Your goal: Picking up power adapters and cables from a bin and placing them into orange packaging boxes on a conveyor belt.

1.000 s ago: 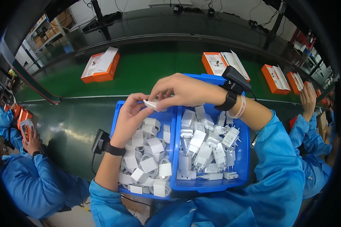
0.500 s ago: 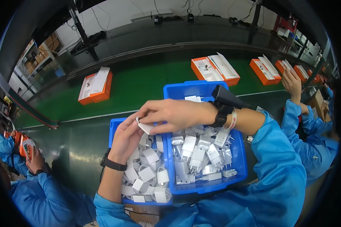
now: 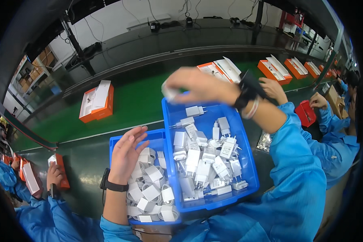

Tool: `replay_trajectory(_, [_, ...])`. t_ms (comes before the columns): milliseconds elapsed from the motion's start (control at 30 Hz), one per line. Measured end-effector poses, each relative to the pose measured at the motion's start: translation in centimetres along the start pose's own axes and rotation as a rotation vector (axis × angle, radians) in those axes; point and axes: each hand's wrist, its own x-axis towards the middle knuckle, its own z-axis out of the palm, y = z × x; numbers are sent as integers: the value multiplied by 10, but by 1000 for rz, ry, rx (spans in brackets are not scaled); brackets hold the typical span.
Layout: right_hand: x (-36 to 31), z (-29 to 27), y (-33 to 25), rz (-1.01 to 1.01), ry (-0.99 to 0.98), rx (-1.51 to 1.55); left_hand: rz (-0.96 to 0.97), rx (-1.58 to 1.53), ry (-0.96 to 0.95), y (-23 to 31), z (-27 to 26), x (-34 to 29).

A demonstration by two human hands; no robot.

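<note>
My right hand, blurred by motion, is raised over the far end of the blue charger bin. Its fingers pinch a white cable bundle, smeared too. White plug chargers with bare pins lie heaped in that bin. My left hand hovers with fingers apart and nothing in it, above the far left part of the second blue bin. Inside that bin are coiled white cables, each with a white paper band. Close beyond my right hand is an open orange box, partly covered by it.
Another open orange box stands at the left on the green belt; more boxes line up at the right. Co-workers in blue sleeves handle boxes at the left, and others at the right, one with a red pouch.
My hands have parted. The right one has moved up and away toward the belt with the cable bundle; the left has let go and opened. The view has shifted slightly.
</note>
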Motion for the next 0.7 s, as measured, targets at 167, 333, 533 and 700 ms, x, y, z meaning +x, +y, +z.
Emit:
replay_trajectory(167, [-71, -36, 126, 427, -326, -263, -6, 15, 11, -1, -8, 4])
replay_trajectory(333, [-124, -23, 164, 608, -573, -238, -10, 14, 36, -2, -10, 7])
replay_trajectory(533, [-122, -22, 162, 680, -618, -168, -6, 36, 69, -3, -16, 6])
replay_trajectory(700, [-137, -30, 171, 700, -646, -153, -17, 35, 57, -2, -15, 8])
